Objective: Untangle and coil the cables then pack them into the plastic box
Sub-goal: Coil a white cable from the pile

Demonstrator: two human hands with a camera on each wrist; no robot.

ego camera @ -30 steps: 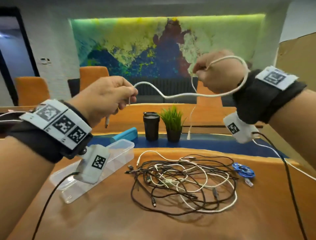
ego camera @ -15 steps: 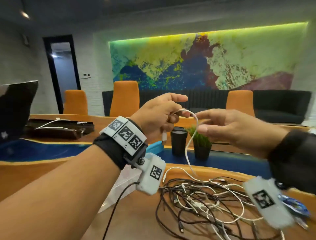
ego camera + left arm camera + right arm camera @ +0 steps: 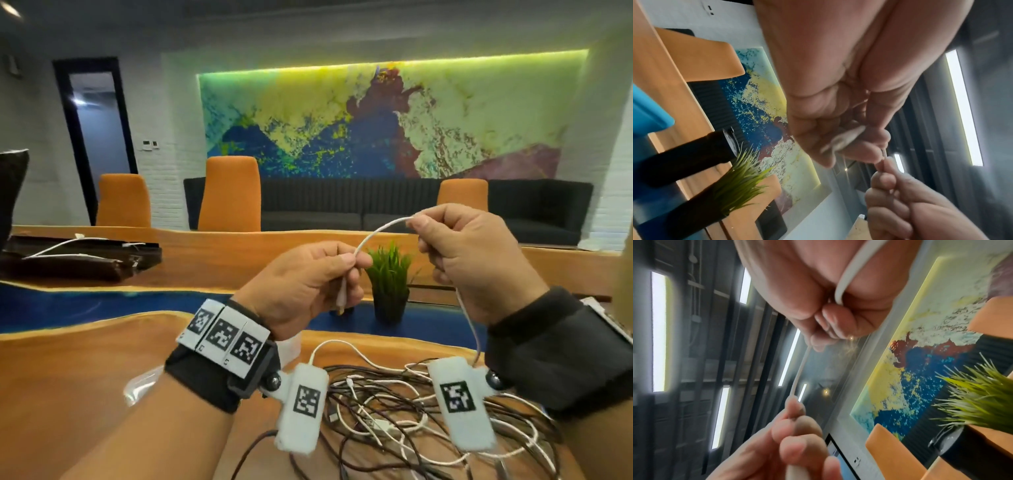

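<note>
Office meeting lounge — long wooden table (image 3: 85, 377), orange chairs (image 3: 228, 193), sofa (image 3: 342, 202), mural (image 3: 376, 120)

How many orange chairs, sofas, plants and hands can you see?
Orange chairs: 3
Sofa: 1
Plant: 1
Hands: 2, left hand, right hand
Total: 7

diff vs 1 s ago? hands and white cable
The right hand let go of the loop it held high, came down and re-pinched the white cable close to the left hand; the span between them is now short. Unchanged: the left hand pinches the connector end, and the cable pile lies on the table.
</note>
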